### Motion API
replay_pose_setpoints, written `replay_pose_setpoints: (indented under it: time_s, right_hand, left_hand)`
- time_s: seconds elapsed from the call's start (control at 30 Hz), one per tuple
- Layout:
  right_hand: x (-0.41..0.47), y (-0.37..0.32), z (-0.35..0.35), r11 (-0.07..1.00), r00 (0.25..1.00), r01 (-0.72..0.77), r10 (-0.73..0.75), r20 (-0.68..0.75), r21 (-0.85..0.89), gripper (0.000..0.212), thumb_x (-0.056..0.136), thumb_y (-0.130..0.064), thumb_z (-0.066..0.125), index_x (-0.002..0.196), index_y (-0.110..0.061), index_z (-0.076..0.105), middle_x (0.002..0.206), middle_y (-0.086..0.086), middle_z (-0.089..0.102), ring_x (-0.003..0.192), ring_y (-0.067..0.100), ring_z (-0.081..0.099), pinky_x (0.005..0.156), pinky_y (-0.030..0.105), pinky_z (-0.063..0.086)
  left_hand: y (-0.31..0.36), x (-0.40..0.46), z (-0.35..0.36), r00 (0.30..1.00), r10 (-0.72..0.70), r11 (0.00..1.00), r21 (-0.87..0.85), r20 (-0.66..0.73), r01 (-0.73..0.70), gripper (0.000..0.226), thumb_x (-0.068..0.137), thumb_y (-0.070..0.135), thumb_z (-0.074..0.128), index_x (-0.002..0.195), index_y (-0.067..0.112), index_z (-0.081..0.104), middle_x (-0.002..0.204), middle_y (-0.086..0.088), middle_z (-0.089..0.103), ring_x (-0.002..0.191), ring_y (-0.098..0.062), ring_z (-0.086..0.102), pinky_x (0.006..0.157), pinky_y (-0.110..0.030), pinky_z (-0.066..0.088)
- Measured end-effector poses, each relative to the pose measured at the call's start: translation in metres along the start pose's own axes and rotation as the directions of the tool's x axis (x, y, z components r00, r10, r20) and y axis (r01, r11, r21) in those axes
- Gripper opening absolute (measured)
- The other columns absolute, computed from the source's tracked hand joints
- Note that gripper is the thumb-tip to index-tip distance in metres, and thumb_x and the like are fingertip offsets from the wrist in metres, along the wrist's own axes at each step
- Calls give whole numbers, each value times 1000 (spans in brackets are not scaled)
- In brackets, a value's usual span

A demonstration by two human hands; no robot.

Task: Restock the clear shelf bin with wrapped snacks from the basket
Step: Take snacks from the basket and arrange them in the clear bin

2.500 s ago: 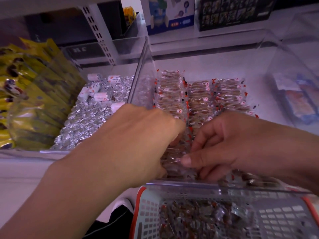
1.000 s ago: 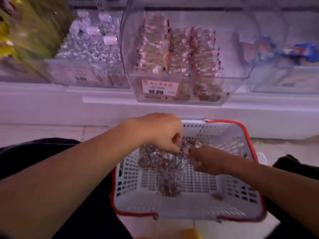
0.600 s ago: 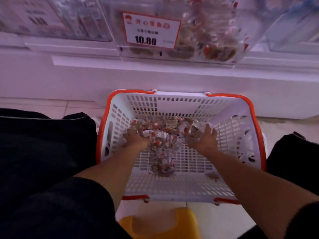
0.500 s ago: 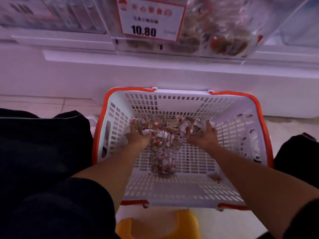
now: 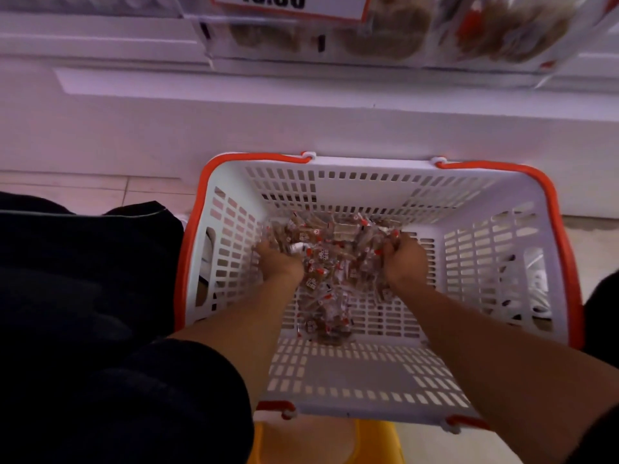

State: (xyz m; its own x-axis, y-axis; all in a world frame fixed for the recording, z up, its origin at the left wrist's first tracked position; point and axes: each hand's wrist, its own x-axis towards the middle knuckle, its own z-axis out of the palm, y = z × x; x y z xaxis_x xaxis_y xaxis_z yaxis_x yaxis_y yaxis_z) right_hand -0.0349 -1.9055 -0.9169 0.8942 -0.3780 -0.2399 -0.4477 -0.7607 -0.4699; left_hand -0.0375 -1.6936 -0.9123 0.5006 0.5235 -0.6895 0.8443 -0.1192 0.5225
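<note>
Since half a second ago your left hand [image 5: 279, 262] and right hand [image 5: 405, 261] have closed in, fingers curled gripping the clear-wrapped, red-marked brown snacks [image 5: 330, 259] mid-frame in the white slotted plastic basket [image 5: 482, 262], scooping them together for the clear plastic shelf bin [image 5: 469, 31] at the top.

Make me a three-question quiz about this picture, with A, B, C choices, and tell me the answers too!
1. Where are the snacks piled?
A. on the floor
B. inside the basket
C. on the yellow stool

2. What colour is the basket's rim?
A. orange-red
B. green
C. blue

3. What are the two hands doing?
A. resting on the knees
B. holding the price tag
C. gathering snacks from both sides

Answers:
1 B, the pile lies on the basket's slotted bottom, toward the far wall.
2 A, an orange-red band runs around the white basket's top edge.
3 C, the left hand and right hand are dug into the pile with wrappers between them.
</note>
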Motion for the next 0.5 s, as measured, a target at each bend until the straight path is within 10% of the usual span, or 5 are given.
replay_pose_setpoints:
  time_s: [0.1, 0.2, 0.37, 0.5]
  right_hand:
    - [-8, -1, -3, 973, 997, -62, 51, 55, 221, 16, 95, -12, 51, 108, -6, 58, 84, 12, 62, 80, 31, 59, 67, 41, 42]
    - [-13, -6, -21, 846, 972, -216, 140, 187, 487, 16, 93, 1, 55, 109, 2, 55, 88, 23, 61, 78, 25, 53, 71, 37, 52]
    - [-14, -19, -75, 865, 963, -228, 134, 233, 446, 9, 78, -9, 81, 74, -9, 73, 75, 8, 75, 73, 15, 69, 69, 30, 58]
    - [-27, -44, -128, 534, 824, -472, -14, 566, 701, 12, 85, 0, 70, 97, -1, 70, 80, 7, 73, 72, 16, 67, 58, 25, 59]
  left_hand:
    - [1, -8, -5, 996, -72, 997, 18, -45, 73, 75, 94, 10, 62, 154, 7, 18, 148, -20, 45, 130, -37, 49, 104, -40, 43]
    - [-4, -16, -16, 988, -148, 985, 98, 44, 143, 46, 92, 7, 61, 136, -5, 52, 134, -20, 59, 117, -36, 60, 96, -44, 52]
    - [-6, -41, -45, 986, -47, 985, 173, 161, 19, 52, 93, 16, 60, 143, 7, 47, 128, -18, 61, 109, -36, 63, 91, -46, 54]
    - [18, -70, -75, 945, 42, 991, 106, 324, -81, 38, 93, 14, 63, 129, 3, 59, 86, -9, 67, 63, -17, 59, 48, -25, 50]
